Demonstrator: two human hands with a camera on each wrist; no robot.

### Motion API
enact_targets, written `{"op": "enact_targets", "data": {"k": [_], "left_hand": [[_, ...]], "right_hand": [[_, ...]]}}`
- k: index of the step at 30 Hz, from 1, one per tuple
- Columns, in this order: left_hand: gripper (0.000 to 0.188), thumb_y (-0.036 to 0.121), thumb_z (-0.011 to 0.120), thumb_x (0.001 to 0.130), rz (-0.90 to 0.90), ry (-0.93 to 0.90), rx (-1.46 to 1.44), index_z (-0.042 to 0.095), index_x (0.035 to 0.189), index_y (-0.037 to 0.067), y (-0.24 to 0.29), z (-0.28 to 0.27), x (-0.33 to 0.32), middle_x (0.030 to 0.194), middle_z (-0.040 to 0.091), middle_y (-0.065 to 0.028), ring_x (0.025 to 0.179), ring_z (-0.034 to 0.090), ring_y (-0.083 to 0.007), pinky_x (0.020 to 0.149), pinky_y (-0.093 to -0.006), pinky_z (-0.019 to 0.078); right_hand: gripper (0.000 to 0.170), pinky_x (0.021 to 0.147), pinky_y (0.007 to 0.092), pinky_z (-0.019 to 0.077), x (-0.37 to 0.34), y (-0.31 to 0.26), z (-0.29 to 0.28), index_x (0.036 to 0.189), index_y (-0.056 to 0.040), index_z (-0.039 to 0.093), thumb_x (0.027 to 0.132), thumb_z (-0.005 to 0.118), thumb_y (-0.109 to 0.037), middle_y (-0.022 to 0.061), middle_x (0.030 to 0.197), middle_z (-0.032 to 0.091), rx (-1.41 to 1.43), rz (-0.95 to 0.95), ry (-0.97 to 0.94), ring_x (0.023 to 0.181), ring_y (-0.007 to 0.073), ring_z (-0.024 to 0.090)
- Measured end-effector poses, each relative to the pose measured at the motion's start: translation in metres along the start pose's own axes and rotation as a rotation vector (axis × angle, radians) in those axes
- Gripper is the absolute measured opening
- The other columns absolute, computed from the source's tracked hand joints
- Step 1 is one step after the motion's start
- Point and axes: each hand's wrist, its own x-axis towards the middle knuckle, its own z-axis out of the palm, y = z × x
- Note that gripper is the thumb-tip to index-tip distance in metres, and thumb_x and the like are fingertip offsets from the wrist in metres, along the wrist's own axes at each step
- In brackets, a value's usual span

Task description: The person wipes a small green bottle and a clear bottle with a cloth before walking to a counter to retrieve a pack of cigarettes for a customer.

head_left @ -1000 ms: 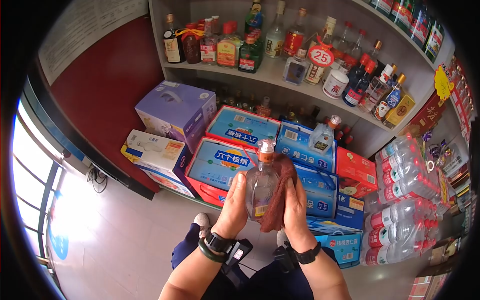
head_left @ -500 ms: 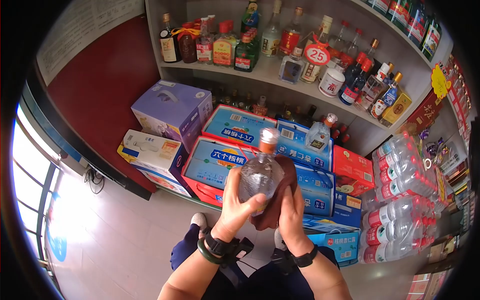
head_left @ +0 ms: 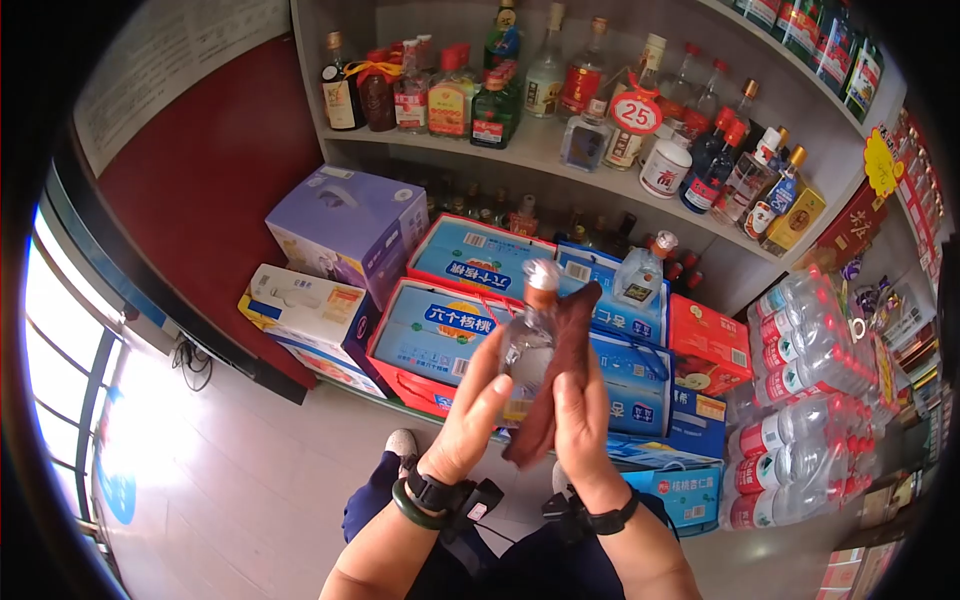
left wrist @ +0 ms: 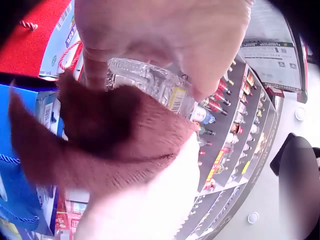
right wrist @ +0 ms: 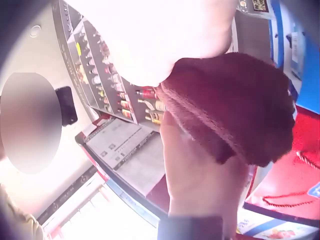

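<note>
A clear glass liquor bottle (head_left: pixel 527 345) with a shiny cap and a copper-coloured neck band is held up in front of the body. My left hand (head_left: pixel 468 425) grips its left side, thumb in front near the base. On the other side, my right hand (head_left: pixel 582 420) holds a brown-red cloth (head_left: pixel 568 350) against the glass, the thumb lying over the cloth. The left wrist view shows the bottle's ribbed glass (left wrist: pixel 155 80) and a small yellow barcode label, with the cloth partly covering it. In the right wrist view the cloth (right wrist: pixel 230 105) hides the bottle.
Blue and red drink cartons (head_left: pixel 430 330) stand below the hands, with a similar clear bottle (head_left: pixel 640 272) on one. Behind them is a shelf (head_left: pixel 420 150) of liquor bottles. Wrapped packs of water bottles (head_left: pixel 800 440) are stacked at right, purple and white boxes (head_left: pixel 345 215) at left.
The bottle has been turned and tilted between the hands. The left thumb, across the glass half a second ago, is back at its side. The cloth now stands edge-on, its upper corner pointing up right.
</note>
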Motion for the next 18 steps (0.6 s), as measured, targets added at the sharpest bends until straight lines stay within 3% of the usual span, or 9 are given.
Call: {"op": "enact_targets", "data": {"k": [3,6,8,9,12,17,18], "left_hand": [[0.069,0.034,0.045,0.096,-0.012,-0.088,0.081,0.019,0.149,-0.002,0.002,0.001,-0.002,0.154,0.025,-0.0175,0.143,0.021,-0.0250,0.116,-0.0361,0.0149],[0.070,0.038,0.046,0.096,0.040,-0.073,0.034,0.021,0.149,-0.002,-0.007,0.000,-0.001,0.150,0.032,-0.0168,0.139,0.029,-0.0243,0.114,-0.0358,0.0205],[0.065,0.045,0.040,0.096,-0.115,0.014,-0.349,0.032,0.144,0.002,-0.014,-0.001,-0.001,0.139,0.046,-0.0134,0.128,0.045,-0.0255,0.109,-0.0392,0.0306],[0.065,0.050,0.038,0.096,-0.151,0.064,-0.377,0.036,0.142,0.004,-0.014,-0.003,0.000,0.134,0.051,-0.0121,0.123,0.050,-0.0253,0.105,-0.0400,0.0365],[0.064,0.052,0.032,0.099,-0.210,0.184,-0.543,0.036,0.142,0.005,-0.006,-0.007,0.003,0.136,0.050,-0.0127,0.124,0.049,-0.0271,0.105,-0.0396,0.0378],[0.059,0.047,0.027,0.103,-0.193,0.219,-0.644,0.035,0.142,0.003,-0.008,-0.003,0.010,0.138,0.048,-0.0138,0.127,0.047,-0.0273,0.108,-0.0420,0.0374],[0.059,0.047,0.027,0.103,-0.198,0.217,-0.643,0.035,0.142,0.003,-0.010,-0.003,0.009,0.138,0.048,-0.0138,0.127,0.047,-0.0273,0.108,-0.0420,0.0374]], "right_hand": [[0.049,0.094,0.0251,0.0402,0.006,-0.004,-0.010,0.141,0.0001,0.037,0.103,0.041,-0.031,0.0068,0.124,0.053,0.235,0.196,0.053,0.109,0.0118,0.050],[0.048,0.098,0.0262,0.0384,0.007,0.008,-0.011,0.141,-0.0016,0.037,0.104,0.038,-0.032,0.0066,0.125,0.052,0.405,0.390,0.059,0.112,0.0123,0.049],[0.048,0.101,0.0271,0.0360,-0.002,0.018,-0.004,0.142,-0.0011,0.036,0.105,0.038,-0.032,0.0085,0.130,0.050,0.447,0.429,0.056,0.117,0.0138,0.047],[0.049,0.103,0.0278,0.0346,-0.008,0.022,-0.002,0.143,-0.0006,0.034,0.105,0.038,-0.031,0.0100,0.134,0.048,0.341,0.385,0.032,0.121,0.0167,0.046],[0.051,0.105,0.0324,0.0334,-0.021,0.022,0.008,0.144,0.0026,0.030,0.104,0.039,-0.029,0.0155,0.136,0.047,0.009,0.198,-0.029,0.123,0.0233,0.046],[0.054,0.109,0.0368,0.0305,-0.028,0.012,0.014,0.145,0.0062,0.025,0.102,0.042,-0.022,0.0231,0.144,0.037,-0.093,0.004,-0.077,0.134,0.0335,0.039],[0.054,0.109,0.0367,0.0308,-0.024,0.011,0.012,0.145,0.0064,0.025,0.102,0.043,-0.021,0.0242,0.144,0.036,-0.310,-0.110,-0.072,0.133,0.0352,0.039]]}}
